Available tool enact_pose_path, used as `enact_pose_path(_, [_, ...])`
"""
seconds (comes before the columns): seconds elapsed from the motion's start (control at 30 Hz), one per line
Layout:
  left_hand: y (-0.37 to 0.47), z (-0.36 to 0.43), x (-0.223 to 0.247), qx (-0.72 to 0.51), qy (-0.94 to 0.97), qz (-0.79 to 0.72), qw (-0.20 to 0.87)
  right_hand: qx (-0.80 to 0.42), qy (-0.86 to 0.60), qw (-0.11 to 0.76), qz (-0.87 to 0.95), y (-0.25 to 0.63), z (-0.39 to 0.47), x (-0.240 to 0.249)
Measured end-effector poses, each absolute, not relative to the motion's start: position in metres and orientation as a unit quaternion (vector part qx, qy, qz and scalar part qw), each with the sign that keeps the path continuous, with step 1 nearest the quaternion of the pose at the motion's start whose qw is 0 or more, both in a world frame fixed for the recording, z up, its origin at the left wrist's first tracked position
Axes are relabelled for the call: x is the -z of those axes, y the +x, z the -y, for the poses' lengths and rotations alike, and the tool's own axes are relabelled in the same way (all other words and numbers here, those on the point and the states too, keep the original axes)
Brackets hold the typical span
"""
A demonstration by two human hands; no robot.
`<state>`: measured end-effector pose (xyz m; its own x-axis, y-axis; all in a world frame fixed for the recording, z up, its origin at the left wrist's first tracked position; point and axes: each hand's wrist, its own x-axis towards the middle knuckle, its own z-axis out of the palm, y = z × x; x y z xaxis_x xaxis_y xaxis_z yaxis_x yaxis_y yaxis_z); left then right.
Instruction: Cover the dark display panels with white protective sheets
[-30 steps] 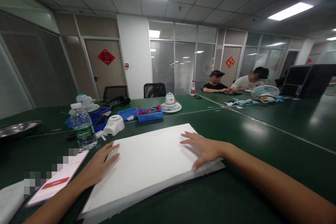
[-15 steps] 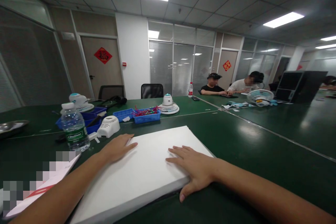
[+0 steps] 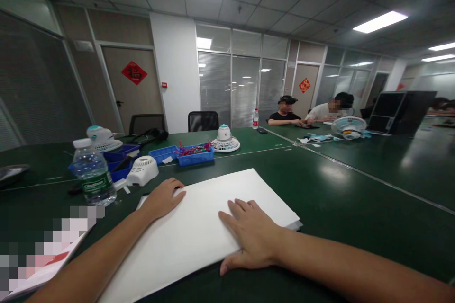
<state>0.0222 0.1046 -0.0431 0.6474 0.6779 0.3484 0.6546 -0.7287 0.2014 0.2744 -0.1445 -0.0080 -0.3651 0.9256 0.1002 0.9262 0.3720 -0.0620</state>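
Note:
A large stack of white paper (image 3: 199, 227) lies on the green table in front of me, its sheets fanned slightly at the right corner. My left hand (image 3: 163, 199) rests at the stack's far left edge, with its fingers bent over the edge and the thumb on the top sheet. Spread over the right part of the paper is my right hand (image 3: 250, 236), its fingertips on the top sheet and its thumb off the near edge.
Left of the paper stand a water bottle (image 3: 94, 175) and a white plastic housing (image 3: 143, 170). Beyond are a blue tray of wires (image 3: 195, 155), a white fan part (image 3: 225, 141) and a black box (image 3: 400, 111). Two people sit across the table.
My right hand has moved slightly left and its fingers have bent more. The stack's right corner now shows fanned sheets. The view has shifted a little.

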Motion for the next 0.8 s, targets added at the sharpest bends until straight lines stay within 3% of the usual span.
enact_pose_path(0.3, [0.022, -0.105, 0.042, -0.202, 0.913, -0.354, 0.028, 0.032, -0.587, 0.098, 0.803, 0.257, 0.146, 0.018])
enact_pose_path(0.57, [0.029, -0.095, 0.031, -0.175, 0.915, -0.363, 0.004, -0.028, -0.590, 0.104, 0.800, 0.270, 0.143, 0.007])
enact_pose_path(0.8, [0.015, -0.064, 0.014, -0.148, 0.898, -0.414, -0.011, 0.010, -0.796, 0.048, 0.604, 0.362, 0.109, -0.022])
